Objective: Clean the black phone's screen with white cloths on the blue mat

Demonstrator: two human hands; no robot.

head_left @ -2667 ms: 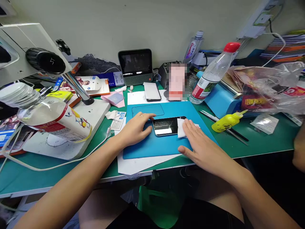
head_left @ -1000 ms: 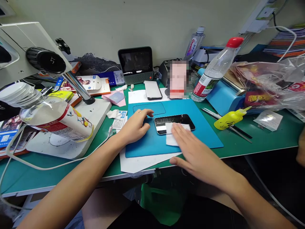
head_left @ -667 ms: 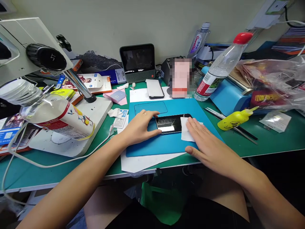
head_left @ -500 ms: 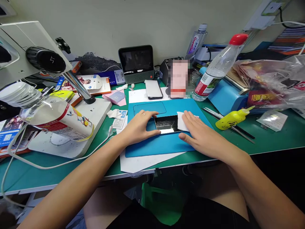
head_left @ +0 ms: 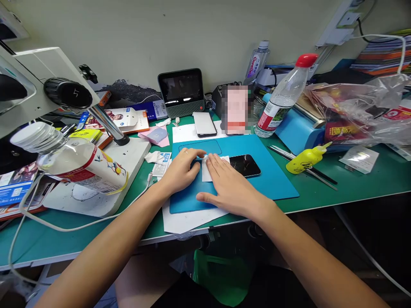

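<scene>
A black phone (head_left: 245, 164) lies screen-up on a blue mat (head_left: 276, 179). My right hand (head_left: 229, 184) lies flat with fingers stretched out, pressing a white wipe (head_left: 206, 169) onto the phone's left end. My left hand (head_left: 181, 169), a ring on one finger, rests curled on the mat with its fingertips against the phone's left end beside the wipe.
A microscope stand (head_left: 96, 171) and a clear bottle (head_left: 70, 158) stand at left. Behind the mat are a second phone (head_left: 204, 124) and a small screen device (head_left: 181, 92). At right lie a red-capped bottle (head_left: 282, 98), a yellow squeeze bottle (head_left: 303, 159), tweezers (head_left: 285, 153) and plastic bags (head_left: 356, 111).
My right hand slid the white wipe from the phone's right end to its left end, uncovering the right part of the screen. My left hand stayed in place.
</scene>
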